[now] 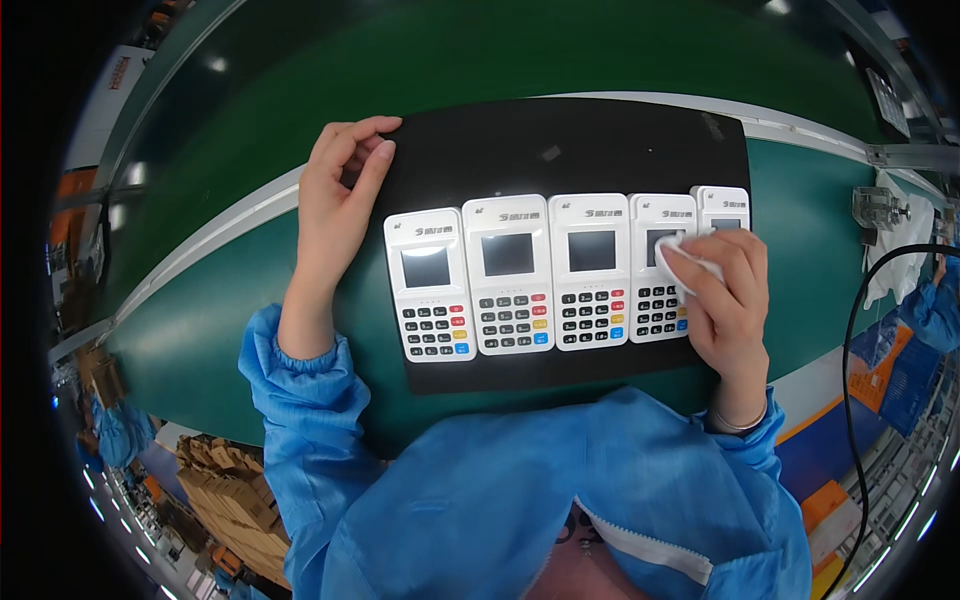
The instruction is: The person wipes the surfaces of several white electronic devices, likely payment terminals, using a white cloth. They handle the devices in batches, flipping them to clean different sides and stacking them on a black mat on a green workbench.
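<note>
Several white card payment terminals with small dark screens and coloured keys lie side by side on a black mat (470,150). The leftmost terminal (425,225) has a bright reflection on its screen. My right hand (725,290) pinches a white cloth (690,262) against the screen of the fourth terminal (655,320), covering part of it. Partly behind that hand is the fifth terminal (722,203), set a little farther back. My left hand (340,190) rests at the mat's far left corner, thumb and fingers apart, with nothing in it.
The mat lies on a green bench (210,310) with a pale rail (230,215) running behind it. At the right are a clear block-like fixture (880,208), a white glove-like item (898,265) and a black cable (850,400). Brown cardboard pieces (230,500) stand at lower left.
</note>
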### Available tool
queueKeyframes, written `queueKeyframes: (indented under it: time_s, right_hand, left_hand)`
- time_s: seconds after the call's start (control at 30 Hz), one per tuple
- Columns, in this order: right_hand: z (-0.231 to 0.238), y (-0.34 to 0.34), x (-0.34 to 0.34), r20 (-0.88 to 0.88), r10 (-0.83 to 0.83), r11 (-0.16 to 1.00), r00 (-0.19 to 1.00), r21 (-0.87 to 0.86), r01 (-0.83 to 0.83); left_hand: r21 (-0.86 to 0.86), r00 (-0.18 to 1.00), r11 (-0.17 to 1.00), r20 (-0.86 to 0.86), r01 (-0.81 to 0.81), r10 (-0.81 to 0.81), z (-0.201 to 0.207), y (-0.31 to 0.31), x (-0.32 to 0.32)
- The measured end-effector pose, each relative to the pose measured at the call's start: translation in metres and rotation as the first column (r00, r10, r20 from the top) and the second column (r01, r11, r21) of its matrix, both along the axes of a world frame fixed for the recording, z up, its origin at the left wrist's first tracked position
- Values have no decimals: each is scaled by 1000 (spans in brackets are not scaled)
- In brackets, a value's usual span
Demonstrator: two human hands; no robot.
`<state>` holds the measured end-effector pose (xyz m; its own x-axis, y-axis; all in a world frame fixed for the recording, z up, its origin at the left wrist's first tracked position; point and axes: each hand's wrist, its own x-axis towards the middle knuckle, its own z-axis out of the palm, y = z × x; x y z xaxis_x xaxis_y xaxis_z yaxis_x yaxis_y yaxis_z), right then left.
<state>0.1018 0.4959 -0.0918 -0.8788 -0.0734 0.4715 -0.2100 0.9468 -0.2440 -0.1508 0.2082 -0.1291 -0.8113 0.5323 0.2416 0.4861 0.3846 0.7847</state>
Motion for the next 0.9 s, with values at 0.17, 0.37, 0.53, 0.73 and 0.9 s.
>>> queueKeyframes:
  time_s: [0.17,0.37,0.53,0.73,0.9]
  right_hand:
    - [12,3,14,2,-49,946,999,-321,47]
    - [9,-36,-19,58,-9,998,998,64,6]
    - [16,-31,-12,61,-1,934,998,-355,23]
    - [14,-51,-30,101,47,995,994,-89,-38]
    - [13,-2,-12,-118,-80,838,990,-546,3]
  left_hand:
    - [-12,999,1000,30,-16,17,1,-3,2]
    - [2,1000,1000,0,0,0,-1,-2,0]
    - [4,1000,1000,21,-11,11,-1,-4,2]
    - [41,1000,999,23,7,-8,-2,-1,3]
    - [27,1000,1000,26,5,-5,-3,-5,2]
